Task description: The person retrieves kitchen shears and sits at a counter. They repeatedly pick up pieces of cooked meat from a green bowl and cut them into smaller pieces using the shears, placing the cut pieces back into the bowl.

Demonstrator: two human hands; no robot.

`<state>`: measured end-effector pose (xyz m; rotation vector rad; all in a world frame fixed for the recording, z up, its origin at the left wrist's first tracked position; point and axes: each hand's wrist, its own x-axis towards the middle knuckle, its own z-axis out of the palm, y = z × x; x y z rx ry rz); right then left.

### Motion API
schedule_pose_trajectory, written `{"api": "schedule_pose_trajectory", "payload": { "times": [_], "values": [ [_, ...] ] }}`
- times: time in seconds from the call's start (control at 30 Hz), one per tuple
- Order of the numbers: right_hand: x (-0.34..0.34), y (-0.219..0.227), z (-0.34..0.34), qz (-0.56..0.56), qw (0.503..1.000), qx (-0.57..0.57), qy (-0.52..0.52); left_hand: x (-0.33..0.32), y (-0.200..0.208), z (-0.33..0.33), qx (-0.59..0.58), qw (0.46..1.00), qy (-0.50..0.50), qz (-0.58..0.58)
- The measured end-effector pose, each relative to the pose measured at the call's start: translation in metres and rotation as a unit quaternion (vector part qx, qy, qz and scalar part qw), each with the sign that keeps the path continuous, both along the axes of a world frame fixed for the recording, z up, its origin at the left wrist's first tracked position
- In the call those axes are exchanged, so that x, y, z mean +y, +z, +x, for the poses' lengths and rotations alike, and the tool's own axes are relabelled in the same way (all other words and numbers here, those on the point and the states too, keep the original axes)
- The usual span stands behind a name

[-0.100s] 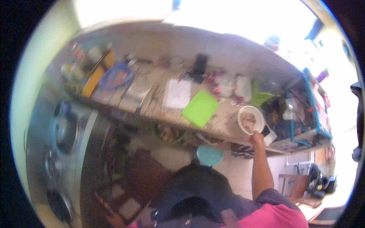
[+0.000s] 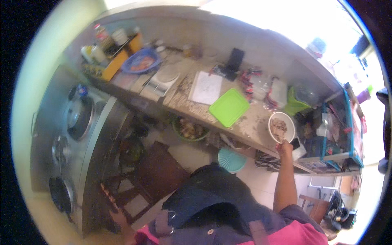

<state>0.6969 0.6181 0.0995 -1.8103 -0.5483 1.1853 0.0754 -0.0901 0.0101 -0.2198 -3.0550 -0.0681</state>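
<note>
At the counter's front edge, my right hand [image 2: 283,148] is closed on the near rim of a white bowl [image 2: 293,130]. Small pale-brown pieces, apparently chopped meat [image 2: 279,127], lie in the bowl. Low on the left, my left hand [image 2: 119,217] is closed round the lower end of a thin skewer [image 2: 108,194] threaded with orange-brown pieces, blurred in the frame. The skewer points up and away, beside a dark wooden chair [image 2: 161,173]. A dark phone on a white pad [image 2: 298,148] lies just right of the bowl.
On the counter are a green cutting board [image 2: 229,107], paper [image 2: 206,87], a white kitchen scale [image 2: 162,83] and a blue basin [image 2: 141,61]. A stove with pans [image 2: 79,118] stands left. Below are a basket [image 2: 190,127] and a turquoise stool [image 2: 231,159]. A blue-framed shelf [image 2: 350,130] stands right.
The whole view has shifted and grown sharper, and more of my left hand and the skewer shows. My right hand stays at the bowl's rim.
</note>
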Motion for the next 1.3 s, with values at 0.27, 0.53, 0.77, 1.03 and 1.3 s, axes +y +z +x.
{"api": "schedule_pose_trajectory", "payload": {
  "times": [0.27, 0.53, 0.77, 1.03, 1.3],
  "values": [
    [0.02, -0.004, 0.007, -0.038, 0.996, 0.015, 0.084, 0.023, 0.029, 0.034, -0.111, 0.987, 0.117, 0.019],
    [-0.013, -0.006, 0.02, -0.018, 0.982, 0.161, 0.102, 0.127, -0.001, 0.131, -0.492, 0.854, -0.16, 0.047],
    [-0.094, 0.021, 0.014, 0.021, 0.959, -0.12, 0.255, 0.217, 0.025, 0.068, -0.511, 0.819, -0.262, 0.001],
    [-0.317, 0.019, -0.056, -0.1, 0.937, -0.212, 0.259, 0.377, 0.0, -0.016, -0.527, 0.691, -0.475, -0.139],
    [-0.628, 0.022, -0.165, -0.034, 0.974, -0.08, 0.208, 0.465, -0.021, 0.059, -0.503, 0.473, -0.656, -0.304]
  ]
}}
